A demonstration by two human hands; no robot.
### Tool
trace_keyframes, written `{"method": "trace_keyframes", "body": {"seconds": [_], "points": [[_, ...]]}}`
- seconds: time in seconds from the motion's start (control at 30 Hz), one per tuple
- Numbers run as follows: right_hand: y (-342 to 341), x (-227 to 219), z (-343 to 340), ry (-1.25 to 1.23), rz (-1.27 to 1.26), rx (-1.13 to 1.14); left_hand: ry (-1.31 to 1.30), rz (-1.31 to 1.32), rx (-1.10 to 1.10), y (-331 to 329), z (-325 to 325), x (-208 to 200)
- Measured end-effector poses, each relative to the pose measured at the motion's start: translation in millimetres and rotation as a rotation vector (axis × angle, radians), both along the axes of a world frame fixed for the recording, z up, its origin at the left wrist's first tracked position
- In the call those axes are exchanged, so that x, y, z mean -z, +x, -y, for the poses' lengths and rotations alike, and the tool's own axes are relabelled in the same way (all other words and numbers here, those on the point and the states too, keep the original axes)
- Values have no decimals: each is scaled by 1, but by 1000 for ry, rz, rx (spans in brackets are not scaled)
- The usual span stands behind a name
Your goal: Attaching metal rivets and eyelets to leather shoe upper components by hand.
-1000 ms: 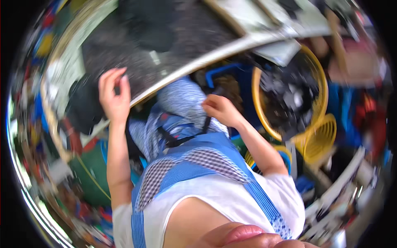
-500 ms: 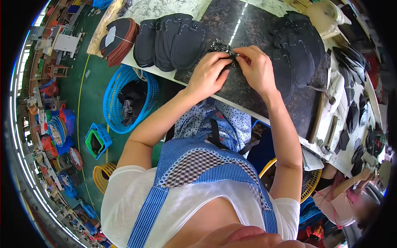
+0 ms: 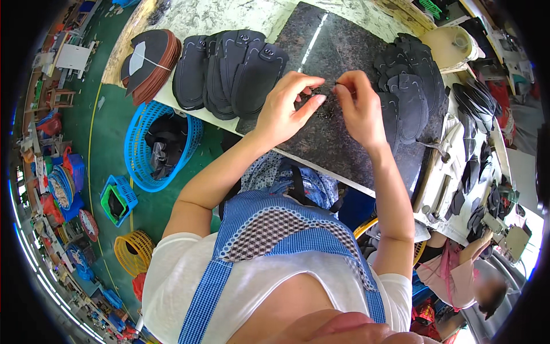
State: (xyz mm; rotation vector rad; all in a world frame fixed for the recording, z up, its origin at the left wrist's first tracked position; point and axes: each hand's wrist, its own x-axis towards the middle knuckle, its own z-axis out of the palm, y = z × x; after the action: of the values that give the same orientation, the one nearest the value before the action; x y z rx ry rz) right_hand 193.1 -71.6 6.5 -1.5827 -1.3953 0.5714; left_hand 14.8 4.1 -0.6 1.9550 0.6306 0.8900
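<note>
My left hand (image 3: 285,108) hovers over a dark speckled board, its thumb and index finger apart. Its other fingers curl inward and their tips are partly hidden. Close beside it, my right hand (image 3: 361,109) pinches thumb and index together on something too small to make out. A heap of small dark metal-looking pieces (image 3: 324,106) lies between my hands, partly covered by the left one. Left of them are overlapping black rounded pieces (image 3: 252,77) with pale stitching and a round fitting at the top. More black stitched pieces (image 3: 408,103) lie beside my right hand.
A tied stack of brown and black pieces (image 3: 150,69) sits at the table's left end. A pale plastic container (image 3: 452,45) stands far right. Blue (image 3: 137,155) and yellow baskets (image 3: 129,252) are on the green floor. Another person (image 3: 458,275) works at the lower right.
My hands have drawn apart above the small pieces; the left thumb and index have spread. The right hand has lifted slightly, still pinching. The whole view has shifted a little.
</note>
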Motion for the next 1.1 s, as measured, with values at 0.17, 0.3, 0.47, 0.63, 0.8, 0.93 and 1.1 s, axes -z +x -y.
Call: {"method": "trace_keyframes", "body": {"seconds": [0.17,0.3,0.47,0.63,0.8,0.93,1.1], "points": [[-19,-31,42,-169,-1352,-30,-892,355,374,11,26,-15],[-25,-44,65,-247,-925,-78,-1364,515,440,8,44,-7],[1,-62,84,48,103,-119,-1834,519,614,21,53,-18],[25,-66,120,53,197,-164,-1066,-157,651,40,53,-37],[26,-60,146,16,-10,-104,-1226,-297,899,47,44,-38],[30,-52,153,54,-162,-40,-1317,-280,945,58,43,-36],[37,-56,154,24,-125,110,-1228,-183,816,85,60,-29]]}}
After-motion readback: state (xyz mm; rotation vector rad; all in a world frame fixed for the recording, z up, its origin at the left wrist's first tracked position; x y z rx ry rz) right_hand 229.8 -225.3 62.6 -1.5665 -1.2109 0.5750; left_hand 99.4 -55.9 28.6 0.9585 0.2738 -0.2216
